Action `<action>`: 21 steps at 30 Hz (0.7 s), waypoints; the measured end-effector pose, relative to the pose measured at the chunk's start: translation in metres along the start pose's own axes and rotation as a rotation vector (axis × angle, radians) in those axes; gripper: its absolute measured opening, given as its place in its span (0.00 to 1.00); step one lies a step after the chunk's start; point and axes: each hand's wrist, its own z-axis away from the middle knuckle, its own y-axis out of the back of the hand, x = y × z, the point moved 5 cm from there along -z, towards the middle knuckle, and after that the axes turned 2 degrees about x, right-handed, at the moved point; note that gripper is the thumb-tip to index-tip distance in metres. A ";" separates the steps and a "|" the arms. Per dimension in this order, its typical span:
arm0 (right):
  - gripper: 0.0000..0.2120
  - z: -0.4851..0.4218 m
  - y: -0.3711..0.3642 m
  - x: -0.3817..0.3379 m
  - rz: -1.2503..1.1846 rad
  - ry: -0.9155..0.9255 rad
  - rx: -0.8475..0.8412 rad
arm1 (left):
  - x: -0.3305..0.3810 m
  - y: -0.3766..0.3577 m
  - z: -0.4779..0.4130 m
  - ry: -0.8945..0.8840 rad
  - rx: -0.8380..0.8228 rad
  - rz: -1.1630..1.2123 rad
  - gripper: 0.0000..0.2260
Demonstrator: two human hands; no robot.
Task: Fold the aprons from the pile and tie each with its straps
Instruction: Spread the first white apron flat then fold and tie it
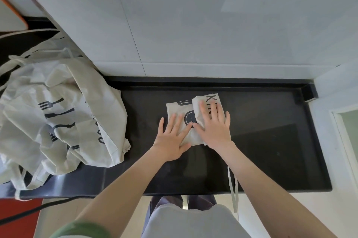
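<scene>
1. We see both hands flat, fingers spread: left hand point(171, 137), right hand point(214, 124), pressing the folded white printed apron point(181, 110) mid-counter.
2. Crumpled white apron pile point(58, 113) sits left (thin white straps point(233, 185) dangle over the black counter point(271, 140) edge).

A black countertop point(271, 140) is spanning the middle of the view, its polished surface reflecting light on the right. A raised black lip point(213, 80) is running along its far edge, meeting a white tiled wall point(193, 24) that is filling the upper half. At upper left, a pale board with an orange edge point(11, 12) is leaning in from the corner. At right, a white frame point(329, 121) is enclosing a greenish pane point(350, 127). Below the counter's near edge, a black cable point(29, 211) is trailing across a red floor patch point(19, 226) and beige flooring point(64, 216).
</scene>
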 end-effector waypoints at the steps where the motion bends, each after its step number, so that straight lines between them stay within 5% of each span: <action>1: 0.34 0.000 -0.005 -0.003 0.022 0.033 -0.020 | 0.000 0.000 0.001 -0.007 -0.006 -0.007 0.31; 15: 0.30 -0.004 -0.010 0.000 -0.010 -0.058 -0.205 | 0.000 0.014 0.006 -0.053 0.020 0.159 0.25; 19: 0.32 -0.004 -0.008 0.000 -0.032 0.011 -0.256 | -0.022 0.032 0.015 0.626 0.316 0.748 0.23; 21: 0.36 -0.009 -0.007 0.005 -0.098 -0.015 -0.280 | -0.023 0.030 0.017 0.951 0.257 1.136 0.22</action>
